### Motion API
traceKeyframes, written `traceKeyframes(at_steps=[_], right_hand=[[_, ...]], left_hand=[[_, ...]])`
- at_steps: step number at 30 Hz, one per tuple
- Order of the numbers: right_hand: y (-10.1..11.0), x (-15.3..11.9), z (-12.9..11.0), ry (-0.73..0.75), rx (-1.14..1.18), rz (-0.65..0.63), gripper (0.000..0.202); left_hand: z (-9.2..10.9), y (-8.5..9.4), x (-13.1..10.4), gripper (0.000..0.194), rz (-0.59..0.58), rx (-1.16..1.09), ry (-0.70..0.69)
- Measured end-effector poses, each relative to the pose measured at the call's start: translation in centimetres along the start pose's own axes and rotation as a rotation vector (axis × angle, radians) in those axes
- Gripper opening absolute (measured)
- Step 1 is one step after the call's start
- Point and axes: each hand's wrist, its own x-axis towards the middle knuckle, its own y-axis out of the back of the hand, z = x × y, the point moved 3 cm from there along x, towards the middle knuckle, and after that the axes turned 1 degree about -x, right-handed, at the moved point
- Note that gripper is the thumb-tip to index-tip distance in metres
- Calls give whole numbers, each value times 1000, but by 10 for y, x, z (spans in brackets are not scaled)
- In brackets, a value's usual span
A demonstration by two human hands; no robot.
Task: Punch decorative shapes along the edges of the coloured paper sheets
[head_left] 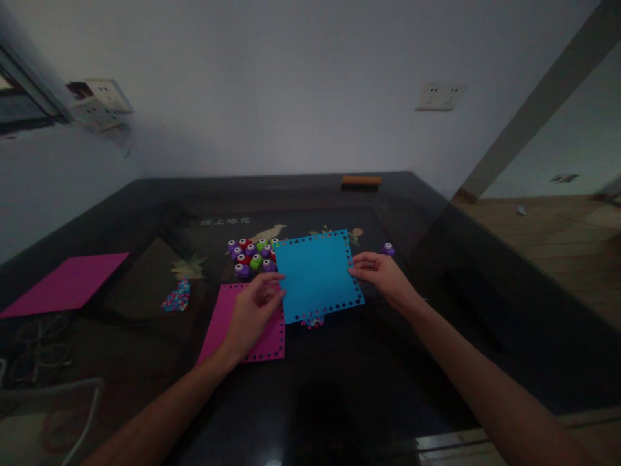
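Observation:
A blue sheet of paper [315, 275] is held up over the dark table, tilted slightly, with small dark shapes along its top, right and bottom edges. My left hand [255, 310] pinches its left edge between thumb and fingers. At the right edge, the fingertips of my right hand [381, 272] grip it too. Below my left hand lies a pink sheet [223, 323] with a similar dotted border, partly covered by the hand and the blue sheet. Behind the blue sheet's left corner sit several small eyeball-topped pieces [252, 255] in purple, red and green.
Another pink sheet [68, 283] lies at the left. A pile of colourful bits [177, 296] is beside it, and more bits [313, 321] peek out under the blue sheet. One purple eyeball piece [387, 248] stands at right. An orange-brown roll [361, 181] rests at the table's back edge.

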Motion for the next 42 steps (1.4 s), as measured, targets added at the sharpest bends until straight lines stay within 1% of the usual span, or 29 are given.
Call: traceKeyframes(at_steps=[2,4,11,16,21,24,27,29,33,36,38,42], right_hand=[[0,1,1,9,-11,6,24],[-1,2,2,12,-15,9,27],[-1,3,4,28,-27,-5,30],[3,-4,6,21,-64,2,29],[14,-15,11,-7,-56,5,32],[24,-24,16,-26,-15,32,34],[35,-35,21,-73,10,58,34],[45,-43,24,-91,10,76,34],[69,-57,27,-97,-16,146,35],[91,-63,31,-117,-48,210,38],[106,-66,35,-127,-90,238,39],[130,-72,43,-130,-201,269,42]], left_hand=[[0,1,-1,23,-17,76,-10],[-1,2,-1,24,-17,103,-24],[-5,-1,1,25,-42,103,-27],[-4,-2,-2,25,-59,139,-41],[-2,-8,-5,23,-108,211,-146],[5,-16,-6,22,-198,296,-258],[13,-26,-8,22,-320,368,-357],[17,-35,-7,23,-387,394,-398],[24,-61,0,26,-506,463,-470],[31,-85,3,25,-531,585,-538],[34,-102,0,23,-527,660,-588],[33,-127,-23,24,-512,718,-714]])
